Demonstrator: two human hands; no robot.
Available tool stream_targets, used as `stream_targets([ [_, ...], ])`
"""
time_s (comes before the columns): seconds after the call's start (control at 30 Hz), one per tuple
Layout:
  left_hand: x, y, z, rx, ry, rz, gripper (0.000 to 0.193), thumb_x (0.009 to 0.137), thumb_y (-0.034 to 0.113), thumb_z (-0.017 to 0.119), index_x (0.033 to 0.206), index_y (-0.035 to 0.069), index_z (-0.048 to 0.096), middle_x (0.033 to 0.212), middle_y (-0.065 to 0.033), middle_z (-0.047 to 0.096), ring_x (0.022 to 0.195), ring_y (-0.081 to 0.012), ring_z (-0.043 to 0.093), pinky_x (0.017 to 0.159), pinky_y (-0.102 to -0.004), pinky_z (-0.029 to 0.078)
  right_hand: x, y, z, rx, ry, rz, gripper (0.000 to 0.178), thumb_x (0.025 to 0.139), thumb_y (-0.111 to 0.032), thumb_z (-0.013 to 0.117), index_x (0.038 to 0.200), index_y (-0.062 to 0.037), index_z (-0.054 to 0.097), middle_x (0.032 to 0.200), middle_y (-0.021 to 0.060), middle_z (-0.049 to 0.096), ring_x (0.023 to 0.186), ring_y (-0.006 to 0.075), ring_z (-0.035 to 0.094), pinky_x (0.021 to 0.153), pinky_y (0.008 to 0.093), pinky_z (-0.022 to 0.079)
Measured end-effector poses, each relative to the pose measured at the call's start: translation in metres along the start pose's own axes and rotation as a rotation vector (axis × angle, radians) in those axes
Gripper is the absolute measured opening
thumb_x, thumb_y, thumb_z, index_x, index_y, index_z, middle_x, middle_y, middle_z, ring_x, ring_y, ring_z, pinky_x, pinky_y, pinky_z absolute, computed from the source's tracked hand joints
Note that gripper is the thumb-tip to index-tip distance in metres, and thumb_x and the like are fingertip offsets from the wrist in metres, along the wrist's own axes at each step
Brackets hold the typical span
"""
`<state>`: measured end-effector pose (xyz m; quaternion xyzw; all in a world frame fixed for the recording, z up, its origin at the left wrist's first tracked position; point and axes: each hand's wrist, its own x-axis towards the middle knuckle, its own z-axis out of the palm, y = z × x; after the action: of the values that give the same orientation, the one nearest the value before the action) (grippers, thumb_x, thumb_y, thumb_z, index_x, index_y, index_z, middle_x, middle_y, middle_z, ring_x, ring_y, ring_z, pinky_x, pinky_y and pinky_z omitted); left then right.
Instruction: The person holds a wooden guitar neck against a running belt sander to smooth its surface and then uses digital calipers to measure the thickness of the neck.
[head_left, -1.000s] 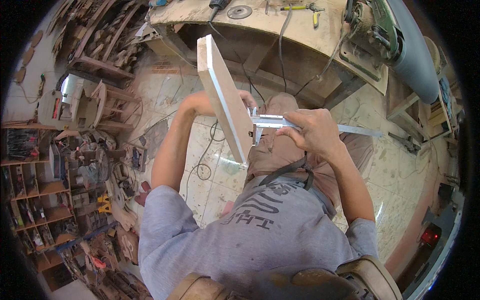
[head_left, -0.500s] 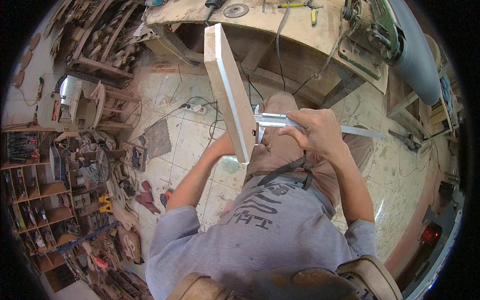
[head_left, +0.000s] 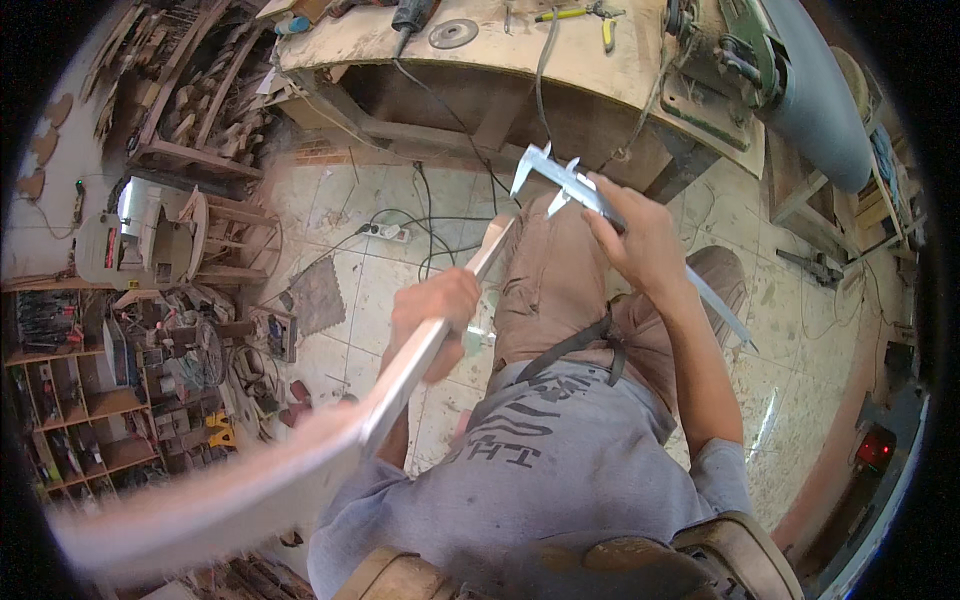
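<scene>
My left hand (head_left: 436, 312) grips a pale wooden board (head_left: 330, 440) near its middle. The board lies tilted low, its blurred near end sweeping toward the lower left and its far end pointing at my lap. My right hand (head_left: 640, 240) holds a metal vernier caliper (head_left: 568, 182) by its beam, jaws up and to the left, the long rule sticking out toward the lower right. The caliper jaws are clear of the board.
A dusty workbench (head_left: 600, 70) with a grinder disc, pliers and cables stands ahead. A bench machine (head_left: 790, 90) sits at the right. Shelves of tools (head_left: 70, 400) and wood scraps fill the left. A power strip and cords (head_left: 390, 232) lie on the tiled floor.
The board has swung down from upright to low and toward the lower left. The caliper has come off the board's edge and now sits tilted, free in my right hand.
</scene>
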<state>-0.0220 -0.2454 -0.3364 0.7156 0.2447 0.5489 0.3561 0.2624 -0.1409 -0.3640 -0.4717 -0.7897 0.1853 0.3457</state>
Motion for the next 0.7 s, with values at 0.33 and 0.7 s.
stream_targets([
  [0.33,0.048,0.059,0.004,0.044,-0.247,0.16,0.018,0.071,0.01,0.074,0.072,0.001,0.06,0.07,-0.0097,0.057,0.068,-0.0311,0.06,0.069,-0.045,0.052,0.002,-0.025,-0.01,0.004,-0.119,-0.145,0.049,0.096,-0.021,0.073,0.143,-0.0121,0.061,0.09,0.0137,0.064,0.072,0.036,0.066,0.063,0.0457,0.052],
  [0.7,0.058,0.049,0.02,0.067,0.018,0.124,0.023,0.064,-0.016,0.055,0.074,0.005,0.053,0.067,-0.0049,0.052,0.06,-0.0226,0.049,0.063,-0.0409,0.045,0.01,-0.013,0.01,-0.161,-0.146,-0.125,0.039,0.094,-0.036,0.075,0.126,-0.0149,0.07,0.086,0.0105,0.072,0.072,0.0347,0.07,0.061,0.0443,0.053],
])
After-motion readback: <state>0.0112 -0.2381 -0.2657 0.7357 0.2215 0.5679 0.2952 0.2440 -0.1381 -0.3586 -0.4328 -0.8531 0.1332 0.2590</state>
